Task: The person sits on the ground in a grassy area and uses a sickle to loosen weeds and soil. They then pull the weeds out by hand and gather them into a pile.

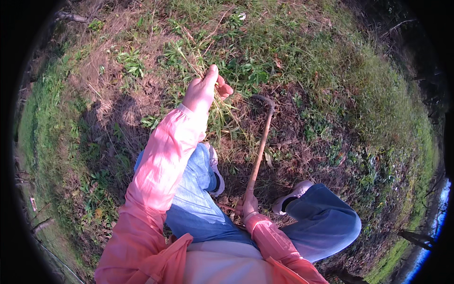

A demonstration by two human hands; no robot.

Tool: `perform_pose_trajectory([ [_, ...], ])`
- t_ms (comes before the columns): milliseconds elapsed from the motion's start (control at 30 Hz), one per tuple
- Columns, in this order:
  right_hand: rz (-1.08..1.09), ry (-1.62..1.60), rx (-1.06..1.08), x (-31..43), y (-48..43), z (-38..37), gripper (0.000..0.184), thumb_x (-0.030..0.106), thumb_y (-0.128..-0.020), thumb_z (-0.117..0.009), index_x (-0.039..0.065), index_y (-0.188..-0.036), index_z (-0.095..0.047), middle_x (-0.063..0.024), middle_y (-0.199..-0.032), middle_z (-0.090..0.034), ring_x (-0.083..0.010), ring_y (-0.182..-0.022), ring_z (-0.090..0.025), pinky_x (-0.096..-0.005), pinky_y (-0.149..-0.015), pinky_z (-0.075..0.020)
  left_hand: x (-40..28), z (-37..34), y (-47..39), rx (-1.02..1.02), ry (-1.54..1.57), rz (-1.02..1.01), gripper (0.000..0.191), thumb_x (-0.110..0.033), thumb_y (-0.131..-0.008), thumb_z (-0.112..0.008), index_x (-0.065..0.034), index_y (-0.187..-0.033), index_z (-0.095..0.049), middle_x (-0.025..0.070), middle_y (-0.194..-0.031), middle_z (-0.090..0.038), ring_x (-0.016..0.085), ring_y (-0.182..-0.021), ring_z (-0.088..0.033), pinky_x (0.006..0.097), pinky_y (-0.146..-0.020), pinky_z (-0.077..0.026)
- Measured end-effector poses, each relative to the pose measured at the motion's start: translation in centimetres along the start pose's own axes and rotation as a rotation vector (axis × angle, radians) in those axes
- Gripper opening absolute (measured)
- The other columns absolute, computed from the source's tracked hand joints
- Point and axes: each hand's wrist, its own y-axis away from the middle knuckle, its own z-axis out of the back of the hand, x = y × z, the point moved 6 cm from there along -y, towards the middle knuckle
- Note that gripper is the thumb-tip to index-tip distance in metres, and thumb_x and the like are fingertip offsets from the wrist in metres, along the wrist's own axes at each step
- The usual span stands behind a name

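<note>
My left hand (207,87) reaches out in front of me, its fingers closed around a loose bunch of grass stems (196,58). Some stems stick out beyond the thumb, others hang below the fingers. Low between my knees, my right hand (247,206) grips the end of a long wooden handle (262,145). At its far end a curved metal blade (264,97), like that of a sickle, bends to the left just above the ground. The blade is to the right of my left hand and apart from it. Part of the blade blends into the dark soil.
I squat on ground with leafy weeds (133,64), dry straw and green grass (379,106). My shoes (298,193) are on either side of the handle. A small white object (242,16) lies farther ahead. Bare branches (71,17) show at the upper left rim.
</note>
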Motion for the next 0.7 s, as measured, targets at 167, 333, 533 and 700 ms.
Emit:
perform_pose_trajectory([
  [167, 0.109, 0.041, 0.068, 6.5, -6.7, -2.8, 0.050, 0.059, -0.090, -0.041, 0.012, -0.075, -0.036, -0.0014, -0.055, -0.036, -0.0125, -0.036, -0.032, -0.0292, -0.033, -0.0286, 0.8, 0.0, 0.3, -0.026, 0.014, 0.038, 0.040, -0.041, -0.095, -0.047, -0.0048, -0.081, -0.056, 0.0115, -0.072, -0.063, 0.019, -0.065, -0.060, 0.0317, -0.064, -0.050],
  [333, 0.090, 0.006, 0.067, 4.0, -4.0, -0.3, 0.052, 0.062, -0.088, -0.042, 0.012, -0.076, -0.037, -0.0026, -0.053, -0.036, -0.0135, -0.035, -0.032, -0.0294, -0.032, -0.0277, 0.9, -0.1, 0.2, 0.015, 0.053, 0.054, 0.039, -0.040, -0.095, -0.047, -0.0038, -0.081, -0.055, 0.0125, -0.072, -0.063, 0.020, -0.065, -0.060, 0.0321, -0.063, -0.050],
  [533, 0.018, 0.149, -0.094, 0.3, -1.4, -1.6, 0.057, 0.067, -0.084, -0.044, 0.012, -0.075, -0.036, -0.0010, -0.053, -0.033, -0.0141, -0.034, -0.031, -0.0297, -0.032, -0.0247, 0.9, 0.1, -0.2, 0.006, 0.096, 0.033, 0.037, -0.038, -0.095, -0.047, -0.0044, -0.081, -0.054, 0.0119, -0.072, -0.062, 0.020, -0.065, -0.060, 0.0312, -0.063, -0.049],
  [700, 0.159, 0.216, -0.068, 7.0, -4.2, -3.4, 0.049, 0.058, -0.090, -0.044, 0.011, -0.078, -0.038, -0.0016, -0.056, -0.037, -0.0131, -0.037, -0.035, -0.0295, -0.033, -0.0326, 1.2, -0.5, 0.2, 0.021, 0.101, 0.089, 0.037, -0.038, -0.095, -0.048, -0.0043, -0.082, -0.055, 0.0120, -0.072, -0.062, 0.020, -0.065, -0.060, 0.0316, -0.063, -0.049],
])
